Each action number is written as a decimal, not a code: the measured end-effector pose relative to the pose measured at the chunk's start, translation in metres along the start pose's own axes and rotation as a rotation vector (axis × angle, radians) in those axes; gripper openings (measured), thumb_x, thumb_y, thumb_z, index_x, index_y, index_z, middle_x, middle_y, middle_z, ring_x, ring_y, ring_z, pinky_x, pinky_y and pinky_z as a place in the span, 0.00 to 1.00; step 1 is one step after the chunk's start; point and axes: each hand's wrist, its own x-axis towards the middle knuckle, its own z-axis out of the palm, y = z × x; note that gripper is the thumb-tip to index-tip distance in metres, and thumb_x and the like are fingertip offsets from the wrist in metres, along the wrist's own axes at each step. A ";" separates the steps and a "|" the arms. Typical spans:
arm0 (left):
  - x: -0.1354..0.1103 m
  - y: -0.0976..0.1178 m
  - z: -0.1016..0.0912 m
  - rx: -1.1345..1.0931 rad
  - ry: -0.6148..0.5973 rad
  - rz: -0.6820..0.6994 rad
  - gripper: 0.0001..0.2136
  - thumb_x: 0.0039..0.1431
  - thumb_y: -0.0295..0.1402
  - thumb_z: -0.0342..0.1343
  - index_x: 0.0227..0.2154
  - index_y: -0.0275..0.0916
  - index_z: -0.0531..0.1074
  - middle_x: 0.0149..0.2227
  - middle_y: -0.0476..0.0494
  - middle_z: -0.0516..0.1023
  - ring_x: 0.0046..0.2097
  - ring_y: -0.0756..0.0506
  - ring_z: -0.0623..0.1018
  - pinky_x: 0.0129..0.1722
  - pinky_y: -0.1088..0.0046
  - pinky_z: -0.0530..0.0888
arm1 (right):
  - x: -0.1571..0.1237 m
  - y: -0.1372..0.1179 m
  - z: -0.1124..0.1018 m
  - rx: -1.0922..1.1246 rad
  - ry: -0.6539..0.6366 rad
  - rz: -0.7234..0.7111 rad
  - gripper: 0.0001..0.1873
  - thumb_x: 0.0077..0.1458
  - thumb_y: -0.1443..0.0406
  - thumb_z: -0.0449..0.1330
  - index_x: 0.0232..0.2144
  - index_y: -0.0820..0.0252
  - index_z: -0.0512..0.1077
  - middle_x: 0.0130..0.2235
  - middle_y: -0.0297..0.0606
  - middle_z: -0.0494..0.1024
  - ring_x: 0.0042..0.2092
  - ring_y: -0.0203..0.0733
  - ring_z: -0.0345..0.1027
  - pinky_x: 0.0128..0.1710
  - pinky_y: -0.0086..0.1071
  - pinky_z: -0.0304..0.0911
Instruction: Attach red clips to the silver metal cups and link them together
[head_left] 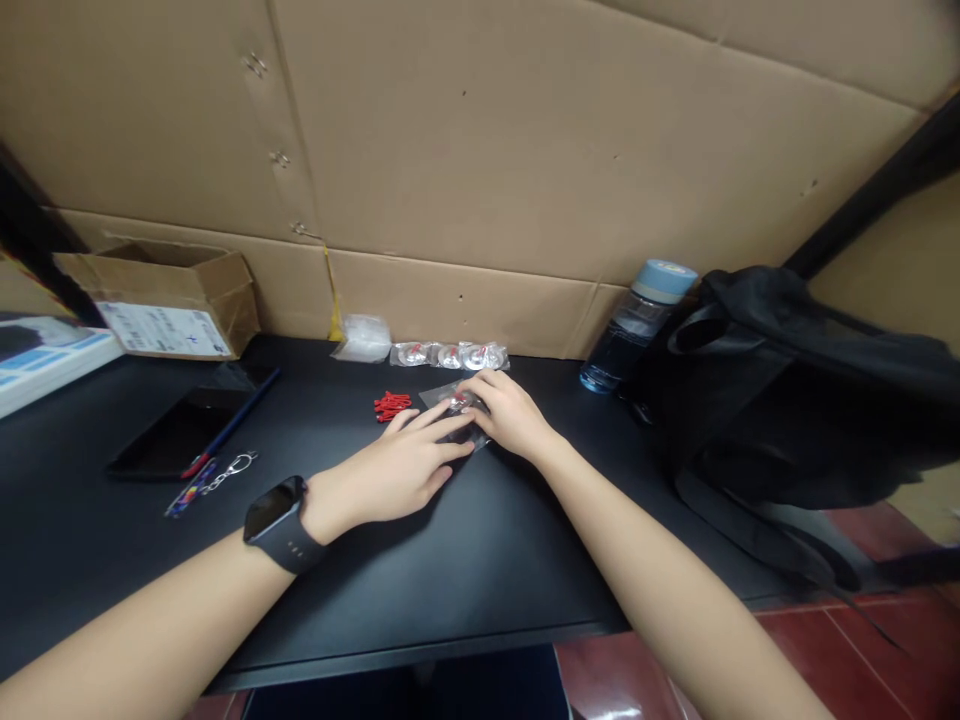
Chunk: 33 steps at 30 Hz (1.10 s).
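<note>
A small clear plastic bag (pixel 432 396) lies on the black table, with something shiny and red partly visible in or on it. My left hand (pixel 397 468), wearing a dark smartwatch (pixel 276 515), rests across the bag's near side with its fingers stretched out. From the right, my right hand (pixel 514 415) has its fingers bent around the shiny item and closed on the bag; the fingertips cover much of it. Just left of the bag is a small pile of red pieces (pixel 392 405). Behind my hands sits a row of silvery round items in clear wrappers (pixel 450 355).
A stack of clear bags (pixel 365 337) lies by the cardboard wall. To the left are an open cardboard box (pixel 165 300), a dark tablet (pixel 191 425) and a keychain (pixel 202 487). A water bottle (pixel 634 325) and black backpack (pixel 810 400) stand on the right.
</note>
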 end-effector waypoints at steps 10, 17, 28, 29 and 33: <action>0.008 -0.018 -0.009 -0.130 0.136 0.004 0.21 0.52 0.18 0.48 0.41 0.48 0.76 0.60 0.50 0.73 0.64 0.39 0.66 0.59 0.56 0.62 | -0.004 0.012 -0.016 0.326 -0.004 -0.017 0.21 0.55 0.64 0.69 0.51 0.53 0.72 0.49 0.39 0.73 0.47 0.44 0.69 0.44 0.34 0.68; 0.011 -0.023 0.001 -0.054 0.230 -0.124 0.28 0.58 0.23 0.50 0.61 0.51 0.63 0.63 0.44 0.68 0.63 0.37 0.66 0.56 0.55 0.63 | -0.009 0.028 -0.036 0.376 -0.041 -0.017 0.16 0.57 0.75 0.60 0.45 0.54 0.77 0.47 0.38 0.72 0.44 0.40 0.69 0.38 0.31 0.67; 0.012 -0.026 0.007 0.038 0.236 -0.132 0.15 0.69 0.40 0.52 0.57 0.54 0.71 0.61 0.44 0.70 0.62 0.34 0.65 0.55 0.52 0.63 | -0.009 0.016 -0.020 0.271 -0.144 -0.091 0.14 0.54 0.72 0.66 0.43 0.53 0.79 0.47 0.39 0.74 0.51 0.45 0.69 0.56 0.41 0.65; 0.012 -0.027 0.008 0.045 0.240 -0.136 0.15 0.69 0.40 0.52 0.56 0.54 0.72 0.61 0.44 0.70 0.62 0.34 0.65 0.54 0.52 0.63 | -0.010 0.016 -0.019 0.260 -0.142 -0.084 0.13 0.55 0.71 0.66 0.43 0.53 0.79 0.47 0.39 0.74 0.52 0.45 0.69 0.56 0.42 0.65; 0.012 -0.028 0.009 0.058 0.244 -0.152 0.13 0.69 0.39 0.51 0.53 0.52 0.73 0.59 0.44 0.72 0.60 0.35 0.66 0.53 0.53 0.62 | -0.010 0.013 -0.015 0.209 -0.135 -0.057 0.11 0.56 0.69 0.66 0.42 0.53 0.79 0.49 0.40 0.73 0.53 0.47 0.66 0.57 0.43 0.64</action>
